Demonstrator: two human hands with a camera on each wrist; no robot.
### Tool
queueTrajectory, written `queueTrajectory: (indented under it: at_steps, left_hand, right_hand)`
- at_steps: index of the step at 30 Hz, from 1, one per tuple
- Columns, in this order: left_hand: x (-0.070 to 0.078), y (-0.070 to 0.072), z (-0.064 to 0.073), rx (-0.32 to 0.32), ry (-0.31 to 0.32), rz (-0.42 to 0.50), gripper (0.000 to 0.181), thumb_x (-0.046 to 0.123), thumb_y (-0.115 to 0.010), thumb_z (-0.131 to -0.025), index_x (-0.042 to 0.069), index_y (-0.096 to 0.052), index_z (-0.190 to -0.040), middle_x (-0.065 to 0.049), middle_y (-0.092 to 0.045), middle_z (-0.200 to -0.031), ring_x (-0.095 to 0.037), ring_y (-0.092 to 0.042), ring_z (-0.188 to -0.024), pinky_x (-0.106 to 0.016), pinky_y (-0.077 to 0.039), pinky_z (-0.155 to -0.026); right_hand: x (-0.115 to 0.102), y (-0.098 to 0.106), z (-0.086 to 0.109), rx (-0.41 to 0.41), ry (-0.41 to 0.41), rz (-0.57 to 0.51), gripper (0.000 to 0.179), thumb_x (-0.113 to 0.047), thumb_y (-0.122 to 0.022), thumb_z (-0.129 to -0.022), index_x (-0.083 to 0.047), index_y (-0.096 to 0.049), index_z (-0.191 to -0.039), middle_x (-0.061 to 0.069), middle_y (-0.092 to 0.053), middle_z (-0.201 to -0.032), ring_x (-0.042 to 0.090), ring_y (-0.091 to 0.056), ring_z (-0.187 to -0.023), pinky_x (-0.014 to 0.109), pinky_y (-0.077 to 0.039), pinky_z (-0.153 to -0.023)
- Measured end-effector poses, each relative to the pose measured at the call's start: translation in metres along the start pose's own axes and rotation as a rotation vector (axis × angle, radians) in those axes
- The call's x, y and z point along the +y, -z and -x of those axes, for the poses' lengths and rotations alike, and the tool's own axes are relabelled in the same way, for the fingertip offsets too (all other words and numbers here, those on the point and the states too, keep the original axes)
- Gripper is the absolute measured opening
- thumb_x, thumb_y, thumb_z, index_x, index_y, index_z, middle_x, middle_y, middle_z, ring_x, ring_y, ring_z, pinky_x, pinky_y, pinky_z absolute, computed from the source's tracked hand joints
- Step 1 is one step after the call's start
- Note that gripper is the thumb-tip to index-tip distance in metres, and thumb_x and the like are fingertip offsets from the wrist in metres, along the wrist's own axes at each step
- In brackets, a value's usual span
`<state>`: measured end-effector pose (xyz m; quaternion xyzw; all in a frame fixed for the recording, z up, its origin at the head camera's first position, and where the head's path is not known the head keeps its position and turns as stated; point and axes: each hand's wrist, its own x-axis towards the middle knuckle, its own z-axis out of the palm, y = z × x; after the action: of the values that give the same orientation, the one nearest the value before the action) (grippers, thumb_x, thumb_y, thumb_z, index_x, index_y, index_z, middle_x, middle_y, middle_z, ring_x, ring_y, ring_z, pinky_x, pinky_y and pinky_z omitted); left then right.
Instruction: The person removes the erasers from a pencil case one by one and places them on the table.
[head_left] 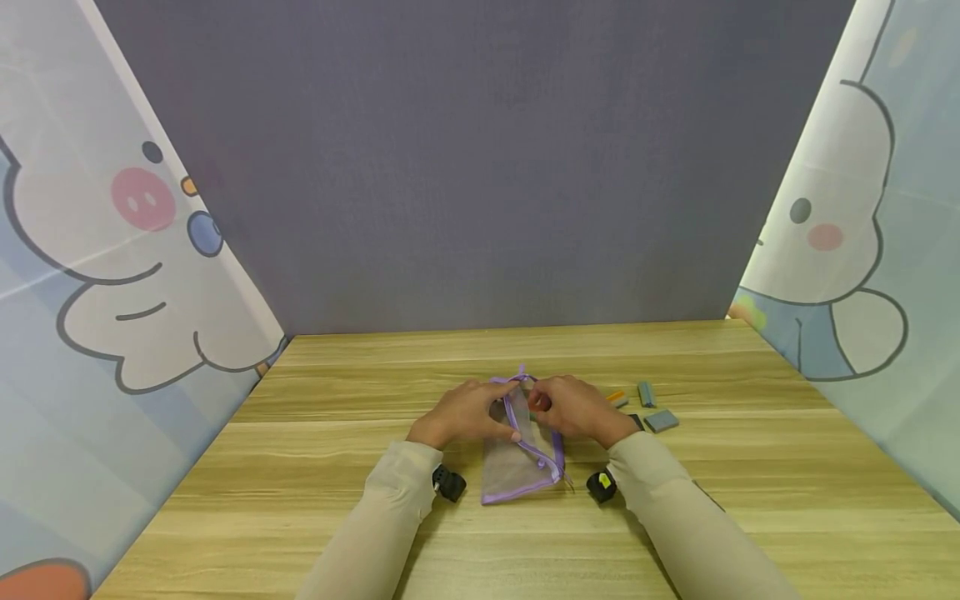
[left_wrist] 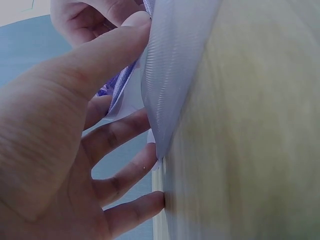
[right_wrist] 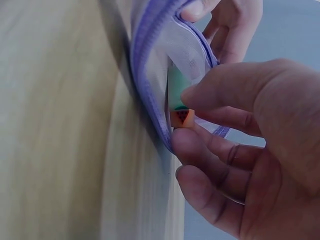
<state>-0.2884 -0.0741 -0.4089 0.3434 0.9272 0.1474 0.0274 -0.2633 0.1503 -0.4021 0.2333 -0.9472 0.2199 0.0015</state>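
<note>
A mesh zipper pouch [head_left: 517,473] with purple trim lies on the wooden table, its zipper parted. My left hand [head_left: 471,410] is at the pouch's left side, thumb and forefinger spread and touching the two edges of its mouth. In the left wrist view, the other fingers [left_wrist: 131,165] extend fairly straight beside the mesh. At the mouth, my right hand [head_left: 573,406] pinches a small green block [right_wrist: 178,90] between thumb and fingers. That block has an orange end with a dark red print, and lies partly inside the pouch in the right wrist view.
Right of the right hand lie a grey block [head_left: 662,421], a blue-grey block [head_left: 647,394] and an orange-and-grey block [head_left: 618,399]. A dark grey panel [head_left: 487,167] rises behind the table [head_left: 337,500]. Cartoon-printed sheets [head_left: 862,250] hang at both sides.
</note>
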Motion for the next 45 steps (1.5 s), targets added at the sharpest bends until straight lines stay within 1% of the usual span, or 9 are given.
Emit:
queueTrajectory:
  at_steps: [6, 12, 17, 24, 31, 34, 37, 41, 45]
  left_hand:
    - [-0.0001, 0.0003, 0.0002, 0.000, 0.003, 0.004, 0.093, 0.062, -0.077, -0.079, 0.027, -0.039, -0.156, 0.006, -0.047, -0.151, -0.026, -0.050, -0.128, -0.047, -0.042, -0.102]
    - [-0.0009, -0.0007, -0.0008, -0.005, 0.006, -0.008, 0.093, 0.063, -0.076, -0.079, 0.028, -0.038, -0.156, 0.006, -0.047, -0.151, -0.026, -0.051, -0.126, -0.047, -0.043, -0.100]
    - [-0.0013, -0.0013, -0.0012, -0.006, 0.009, -0.006, 0.093, 0.062, -0.077, -0.079, 0.030, -0.037, -0.156, 0.006, -0.047, -0.151, -0.025, -0.051, -0.127, -0.047, -0.044, -0.100]
    - [-0.0030, -0.0033, -0.0021, -0.007, 0.011, -0.016, 0.092, 0.064, -0.075, -0.079, 0.031, -0.037, -0.156, 0.006, -0.046, -0.152, -0.027, -0.050, -0.129, -0.049, -0.043, -0.101]
    - [-0.0024, -0.0029, -0.0017, -0.007, 0.014, -0.010, 0.093, 0.064, -0.076, -0.079, 0.031, -0.037, -0.157, 0.006, -0.046, -0.152, -0.027, -0.049, -0.129, -0.049, -0.043, -0.101]
    - [-0.0018, -0.0024, -0.0014, -0.012, 0.020, -0.004, 0.092, 0.064, -0.075, -0.079, 0.031, -0.036, -0.157, 0.006, -0.045, -0.153, -0.027, -0.049, -0.130, -0.050, -0.042, -0.102]
    - [-0.0010, -0.0021, -0.0011, -0.015, 0.025, -0.002, 0.092, 0.063, -0.076, -0.079, 0.032, -0.036, -0.157, 0.006, -0.045, -0.153, -0.026, -0.048, -0.131, -0.049, -0.041, -0.103]
    - [-0.0010, -0.0024, -0.0011, -0.013, 0.019, -0.007, 0.092, 0.063, -0.076, -0.080, 0.031, -0.036, -0.157, 0.005, -0.045, -0.153, -0.026, -0.048, -0.132, -0.049, -0.042, -0.103]
    - [-0.0011, -0.0028, -0.0016, -0.015, 0.021, -0.008, 0.092, 0.063, -0.076, -0.080, 0.031, -0.036, -0.157, 0.005, -0.045, -0.153, -0.026, -0.047, -0.133, -0.049, -0.042, -0.103]
  right_hand:
    - [-0.0004, 0.0025, 0.0012, -0.006, 0.012, -0.003, 0.020, -0.011, -0.071, -0.086, -0.015, -0.072, -0.105, -0.005, -0.070, -0.093, 0.013, -0.065, -0.086, 0.037, -0.054, -0.075]
    - [0.0002, 0.0032, 0.0020, -0.008, 0.022, 0.006, 0.022, -0.012, -0.070, -0.084, -0.014, -0.072, -0.106, -0.005, -0.070, -0.093, 0.012, -0.064, -0.083, 0.036, -0.053, -0.073]
    - [0.0006, 0.0044, 0.0019, -0.015, 0.008, 0.003, 0.022, -0.012, -0.071, -0.084, -0.014, -0.073, -0.106, -0.007, -0.069, -0.090, 0.011, -0.063, -0.081, 0.036, -0.053, -0.072]
    - [0.0020, 0.0055, 0.0023, -0.044, -0.017, 0.004, 0.019, -0.018, -0.071, -0.088, -0.016, -0.073, -0.106, -0.007, -0.067, -0.089, 0.009, -0.061, -0.077, 0.035, -0.052, -0.070]
    - [0.0021, 0.0068, 0.0037, -0.044, 0.008, 0.013, 0.017, -0.021, -0.069, -0.091, -0.015, -0.073, -0.106, -0.006, -0.066, -0.088, 0.009, -0.057, -0.073, 0.035, -0.051, -0.068]
    - [0.0023, 0.0067, 0.0040, -0.055, 0.007, 0.011, 0.020, -0.018, -0.070, -0.089, -0.013, -0.072, -0.107, -0.005, -0.066, -0.088, 0.010, -0.057, -0.071, 0.034, -0.050, -0.067]
    - [0.0016, 0.0064, 0.0041, -0.077, -0.008, 0.018, 0.028, -0.015, -0.071, -0.084, -0.013, -0.071, -0.112, -0.004, -0.065, -0.089, 0.011, -0.056, -0.071, 0.034, -0.049, -0.066]
    - [-0.0012, 0.0066, 0.0037, -0.112, -0.030, 0.030, 0.041, -0.014, -0.072, -0.080, -0.012, -0.069, -0.121, -0.002, -0.067, -0.096, 0.012, -0.056, -0.072, 0.035, -0.049, -0.067]
    - [-0.0033, 0.0068, 0.0036, -0.145, -0.050, 0.033, 0.049, -0.015, -0.073, -0.080, -0.012, -0.066, -0.129, 0.000, -0.068, -0.106, 0.012, -0.057, -0.075, 0.036, -0.050, -0.069]
